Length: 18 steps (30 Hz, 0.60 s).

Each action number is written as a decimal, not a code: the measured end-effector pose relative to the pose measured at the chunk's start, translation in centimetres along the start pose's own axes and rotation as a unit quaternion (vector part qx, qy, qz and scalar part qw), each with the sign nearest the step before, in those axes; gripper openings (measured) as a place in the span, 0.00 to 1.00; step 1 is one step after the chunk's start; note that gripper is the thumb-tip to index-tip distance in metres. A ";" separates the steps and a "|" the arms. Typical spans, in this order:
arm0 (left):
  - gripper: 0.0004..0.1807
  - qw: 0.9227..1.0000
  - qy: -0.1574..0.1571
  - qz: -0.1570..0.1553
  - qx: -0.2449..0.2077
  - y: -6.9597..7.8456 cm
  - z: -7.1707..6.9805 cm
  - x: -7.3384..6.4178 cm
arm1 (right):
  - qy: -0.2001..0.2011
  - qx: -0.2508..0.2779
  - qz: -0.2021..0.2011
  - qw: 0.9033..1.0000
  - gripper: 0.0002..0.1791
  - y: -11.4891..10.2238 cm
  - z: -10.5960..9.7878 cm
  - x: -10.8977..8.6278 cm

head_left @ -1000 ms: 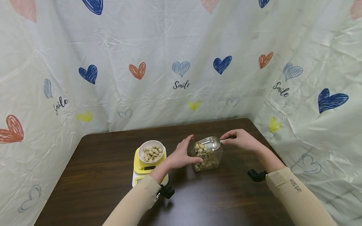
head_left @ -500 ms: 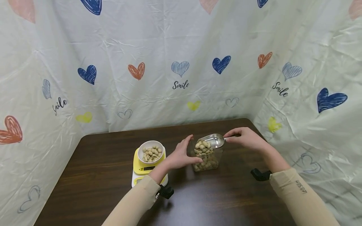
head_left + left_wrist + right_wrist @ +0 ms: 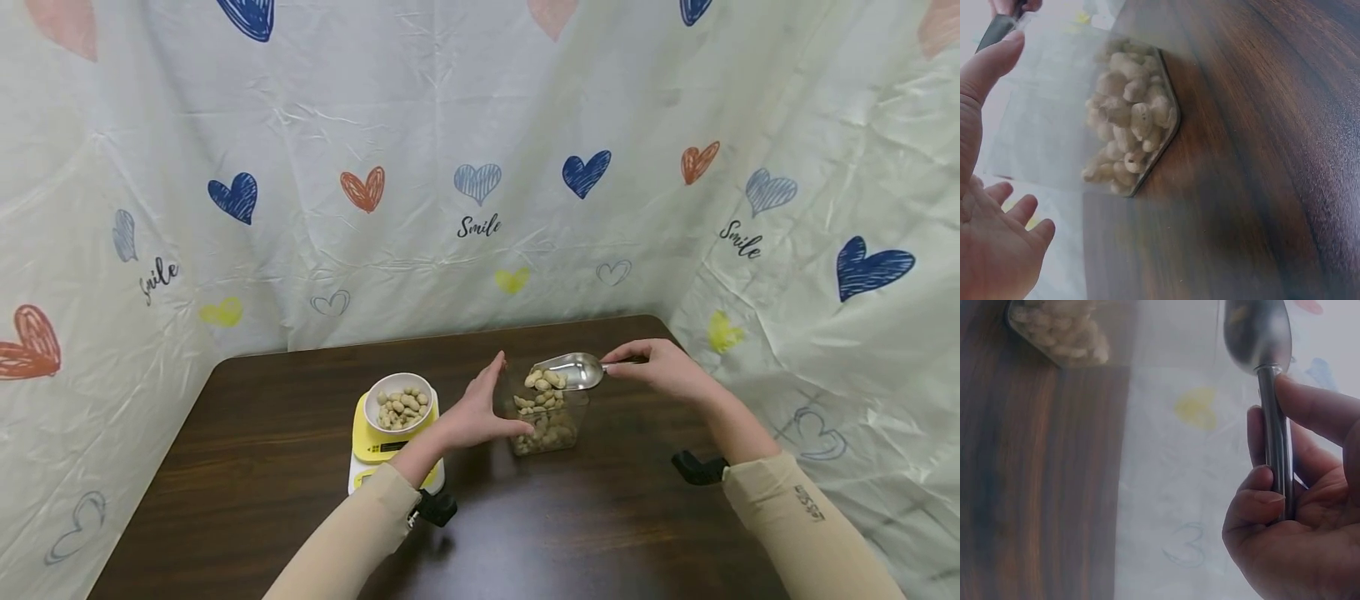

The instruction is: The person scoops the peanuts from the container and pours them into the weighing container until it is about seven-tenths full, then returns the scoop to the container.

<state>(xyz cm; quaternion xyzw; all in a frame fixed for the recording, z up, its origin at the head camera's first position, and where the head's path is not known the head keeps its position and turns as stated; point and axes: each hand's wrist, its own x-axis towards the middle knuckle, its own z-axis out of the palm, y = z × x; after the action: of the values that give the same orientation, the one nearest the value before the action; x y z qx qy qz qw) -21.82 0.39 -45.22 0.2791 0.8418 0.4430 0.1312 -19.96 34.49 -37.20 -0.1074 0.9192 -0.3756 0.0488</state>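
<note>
My right hand grips a metal scoop by its handle, the thumb pressed along it in the right wrist view. Several unshelled peanuts lie at the front of the scoop, which is over the mouth of a clear container. More peanuts fill the container's lower part. My left hand holds the container's left side, thumb toward the near face and fingers spread toward the far one.
Left of the container, a white bowl of peanuts stands on a yellow and white kitchen scale. The dark wooden table ends at a white curtain printed with hearts, behind and to both sides.
My right hand has drawn the scoop to the right and slightly up, bringing peanuts up from the pile. My left hand has stayed nearly still at the container.
</note>
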 end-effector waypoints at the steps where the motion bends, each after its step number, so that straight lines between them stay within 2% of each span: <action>1: 0.69 1.000 0.002 0.001 0.000 0.0 -0.2 -0.2 | 0.001 0.000 -0.001 1.000 0.18 -0.1 0.0 0.0; 6: 0.67 0.999 0.029 0.024 0.006 0.2 -2.2 -1.4 | 0.006 0.000 -0.007 1.000 0.18 -0.7 0.3 0.2; 12: 0.61 0.997 0.054 0.048 0.013 0.3 -5.6 -3.3 | 0.017 0.001 -0.008 1.000 0.20 -1.9 0.8 0.4; 16: 0.60 0.997 0.063 0.049 0.021 0.0 -8.2 -4.7 | 0.023 0.000 -0.003 1.000 0.21 -2.7 1.2 0.6; 18: 0.60 0.996 0.069 0.038 0.030 -0.4 -9.4 -5.4 | 0.024 0.002 -0.004 1.000 0.21 -3.1 1.4 0.8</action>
<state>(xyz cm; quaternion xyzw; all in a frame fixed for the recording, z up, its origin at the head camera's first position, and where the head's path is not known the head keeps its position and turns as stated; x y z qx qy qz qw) -21.95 -9.31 -40.31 0.2837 0.8505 0.4405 0.0471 -19.98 31.16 -36.02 -0.1017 0.9189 -0.3803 0.0257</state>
